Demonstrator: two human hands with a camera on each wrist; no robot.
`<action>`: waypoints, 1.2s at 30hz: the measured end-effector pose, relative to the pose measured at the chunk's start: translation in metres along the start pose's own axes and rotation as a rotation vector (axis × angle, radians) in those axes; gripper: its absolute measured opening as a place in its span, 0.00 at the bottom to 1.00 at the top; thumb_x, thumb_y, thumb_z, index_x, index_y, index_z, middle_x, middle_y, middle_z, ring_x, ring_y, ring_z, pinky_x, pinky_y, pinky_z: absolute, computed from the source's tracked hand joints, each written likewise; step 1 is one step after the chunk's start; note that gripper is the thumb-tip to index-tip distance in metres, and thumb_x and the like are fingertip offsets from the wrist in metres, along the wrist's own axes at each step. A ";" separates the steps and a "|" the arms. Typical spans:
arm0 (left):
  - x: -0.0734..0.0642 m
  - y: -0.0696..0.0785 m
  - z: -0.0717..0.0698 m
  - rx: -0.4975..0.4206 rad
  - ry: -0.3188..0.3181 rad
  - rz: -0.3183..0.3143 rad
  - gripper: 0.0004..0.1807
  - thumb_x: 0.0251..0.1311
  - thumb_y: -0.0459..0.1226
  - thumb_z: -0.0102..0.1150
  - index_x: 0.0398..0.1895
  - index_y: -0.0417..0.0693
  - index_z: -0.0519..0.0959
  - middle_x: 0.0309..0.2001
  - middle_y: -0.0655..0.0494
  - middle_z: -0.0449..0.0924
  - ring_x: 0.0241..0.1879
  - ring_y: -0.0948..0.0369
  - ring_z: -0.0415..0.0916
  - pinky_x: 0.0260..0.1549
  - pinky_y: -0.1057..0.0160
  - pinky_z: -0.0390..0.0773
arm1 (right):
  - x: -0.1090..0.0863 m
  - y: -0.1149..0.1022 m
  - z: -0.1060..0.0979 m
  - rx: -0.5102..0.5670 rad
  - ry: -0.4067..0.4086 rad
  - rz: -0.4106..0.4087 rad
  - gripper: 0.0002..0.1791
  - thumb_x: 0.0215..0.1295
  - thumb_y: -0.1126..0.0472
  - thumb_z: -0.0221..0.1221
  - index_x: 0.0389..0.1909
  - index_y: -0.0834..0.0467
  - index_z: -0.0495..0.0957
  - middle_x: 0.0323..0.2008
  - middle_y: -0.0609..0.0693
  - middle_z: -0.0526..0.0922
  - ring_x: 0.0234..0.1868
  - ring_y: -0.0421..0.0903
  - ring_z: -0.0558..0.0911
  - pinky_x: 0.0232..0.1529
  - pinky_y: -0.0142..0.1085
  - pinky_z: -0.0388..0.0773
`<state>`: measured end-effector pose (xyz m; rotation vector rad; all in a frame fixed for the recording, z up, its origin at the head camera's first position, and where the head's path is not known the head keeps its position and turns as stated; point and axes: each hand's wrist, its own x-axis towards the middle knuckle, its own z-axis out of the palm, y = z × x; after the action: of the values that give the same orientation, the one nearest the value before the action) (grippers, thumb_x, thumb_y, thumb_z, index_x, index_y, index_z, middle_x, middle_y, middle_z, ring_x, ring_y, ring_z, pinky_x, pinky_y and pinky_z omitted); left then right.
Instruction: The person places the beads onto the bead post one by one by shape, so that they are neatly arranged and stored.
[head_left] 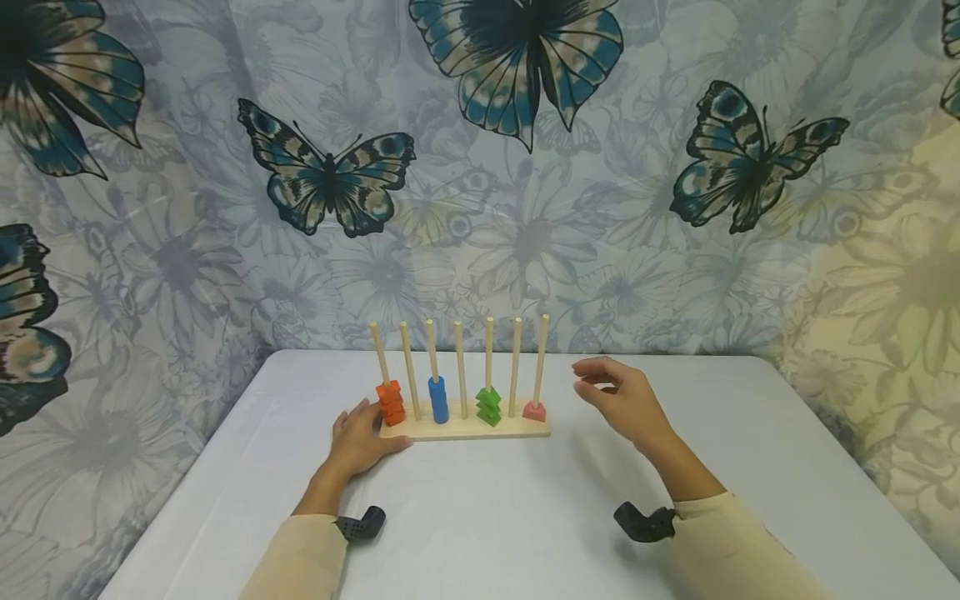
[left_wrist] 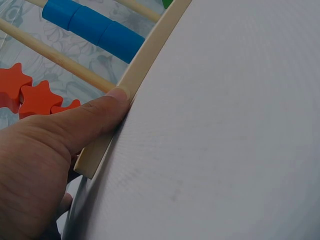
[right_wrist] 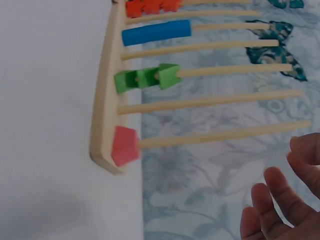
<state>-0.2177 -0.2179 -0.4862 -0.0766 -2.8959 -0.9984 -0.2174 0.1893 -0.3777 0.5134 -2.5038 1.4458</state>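
Note:
A wooden peg stand (head_left: 480,432) with several upright pegs stands on the table. My left hand (head_left: 358,440) grips its left end, with the thumb (left_wrist: 100,112) laid along the front edge of the base. The other fingers go behind that end, mostly hidden. Orange star beads (head_left: 391,403) fill the bottom of the leftmost peg, blue cylinders (head_left: 438,401) the third, and green blocks (head_left: 489,407) the fifth. One pink block (head_left: 535,411) sits at the foot of the rightmost peg. To the right of that peg, my right hand (head_left: 624,402) is raised with bent, parted fingers, holding nothing.
A white cloth (head_left: 480,517) covers the table. Behind it hangs a patterned backdrop (head_left: 525,233) with butterflies and flowers. Black camera mounts (head_left: 362,525) are strapped at both wrists, over light sleeves (head_left: 735,542).

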 end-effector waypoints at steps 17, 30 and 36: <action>-0.001 -0.002 0.001 0.000 0.004 -0.001 0.49 0.45 0.56 0.73 0.68 0.41 0.67 0.66 0.40 0.66 0.70 0.42 0.48 0.65 0.40 0.32 | -0.046 -0.009 -0.076 -0.082 0.003 -0.086 0.18 0.65 0.63 0.62 0.55 0.58 0.77 0.49 0.47 0.80 0.45 0.39 0.78 0.42 0.25 0.76; 0.000 0.003 0.001 0.007 0.002 0.005 0.49 0.45 0.57 0.72 0.68 0.43 0.67 0.66 0.41 0.66 0.70 0.42 0.49 0.65 0.39 0.33 | -0.072 0.038 -0.110 -0.134 -0.115 -0.033 0.20 0.66 0.63 0.61 0.59 0.58 0.74 0.51 0.45 0.79 0.43 0.39 0.79 0.39 0.30 0.78; -0.001 0.002 0.000 0.015 -0.004 -0.018 0.50 0.46 0.57 0.72 0.68 0.40 0.66 0.66 0.39 0.65 0.71 0.42 0.48 0.65 0.40 0.33 | -0.082 0.058 -0.117 -0.151 -0.142 -0.008 0.21 0.65 0.62 0.62 0.59 0.57 0.75 0.48 0.45 0.80 0.40 0.41 0.80 0.37 0.31 0.77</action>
<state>-0.2167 -0.2160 -0.4851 -0.0525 -2.9122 -0.9808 -0.1646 0.3333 -0.3938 0.6165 -2.6904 1.2458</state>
